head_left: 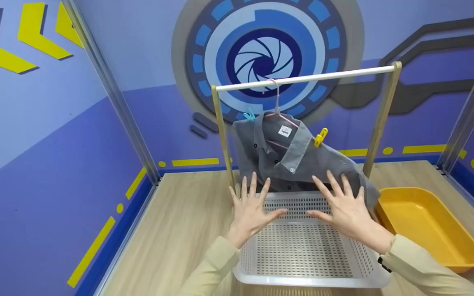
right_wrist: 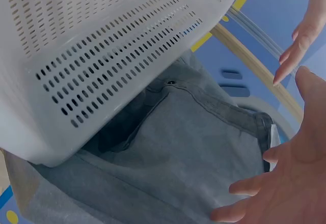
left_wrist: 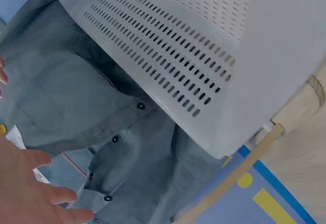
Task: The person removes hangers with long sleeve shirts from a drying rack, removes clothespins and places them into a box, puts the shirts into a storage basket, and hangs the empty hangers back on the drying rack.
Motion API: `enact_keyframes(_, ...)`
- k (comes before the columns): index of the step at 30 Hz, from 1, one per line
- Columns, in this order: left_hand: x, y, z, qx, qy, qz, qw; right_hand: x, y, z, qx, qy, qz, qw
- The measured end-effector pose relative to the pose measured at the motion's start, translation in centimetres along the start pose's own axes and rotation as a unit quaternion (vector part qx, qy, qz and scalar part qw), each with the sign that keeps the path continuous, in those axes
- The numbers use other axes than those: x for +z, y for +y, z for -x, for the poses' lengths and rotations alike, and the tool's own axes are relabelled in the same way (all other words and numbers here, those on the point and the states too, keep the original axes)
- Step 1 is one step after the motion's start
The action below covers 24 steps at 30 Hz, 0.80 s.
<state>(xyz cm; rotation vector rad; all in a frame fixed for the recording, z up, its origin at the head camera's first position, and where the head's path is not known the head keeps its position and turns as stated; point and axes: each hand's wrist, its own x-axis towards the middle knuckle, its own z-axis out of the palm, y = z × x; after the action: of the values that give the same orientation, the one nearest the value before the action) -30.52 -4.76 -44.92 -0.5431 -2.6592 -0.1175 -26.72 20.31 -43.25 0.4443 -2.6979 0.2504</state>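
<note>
A grey button-up shirt (head_left: 270,164) hangs from a pink hanger (head_left: 277,96) on a white rail. One blue clothespin (head_left: 249,114) grips its left shoulder, and a yellow clothespin (head_left: 321,137) sits on the right shoulder. My left hand (head_left: 251,209), fingers spread, is held over the left side of a white perforated basket (head_left: 311,280) and holds nothing. Over the basket's right side, my right hand (head_left: 346,209) is likewise spread and holds nothing. Both wrist views show the shirt front behind the basket wall, with fingers (left_wrist: 61,196) apart from the cloth.
The rail (head_left: 327,76) is carried by two wooden posts, one on each side of the shirt. An orange-yellow tray (head_left: 426,222) lies to the basket's right, on the wooden table (head_left: 179,222). Patterned blue walls with metal corner posts enclose the table.
</note>
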Motion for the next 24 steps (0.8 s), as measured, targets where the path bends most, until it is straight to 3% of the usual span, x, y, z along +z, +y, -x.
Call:
enact_keyframes(7, -0.6, -1.1, -0.9, -0.006, 0.012, 0.008, 0.9999, -1.1, 0.2, 0.0, -0.032, 0.015, -0.015, 0.9993)
enact_keyframes(13, -1.4, -2.2, -2.0, 0.002, 0.027, 0.031, 0.9991, -2.8, -0.3, -0.2, -0.074, 0.059, -0.03, 0.9951)
enact_keyframes(18, -2.0, -3.1, -2.6, 0.006, 0.053, 0.041, 0.9977, -4.2, -0.2, -0.8, -0.097, 0.112, -0.04, 0.9882)
enact_keyframes(24, -2.6, -3.8, -3.0, 0.04, 0.112, 0.066, 0.9908, -5.4, 0.6, -1.5, -0.112, 0.16, -0.049, 0.9795)
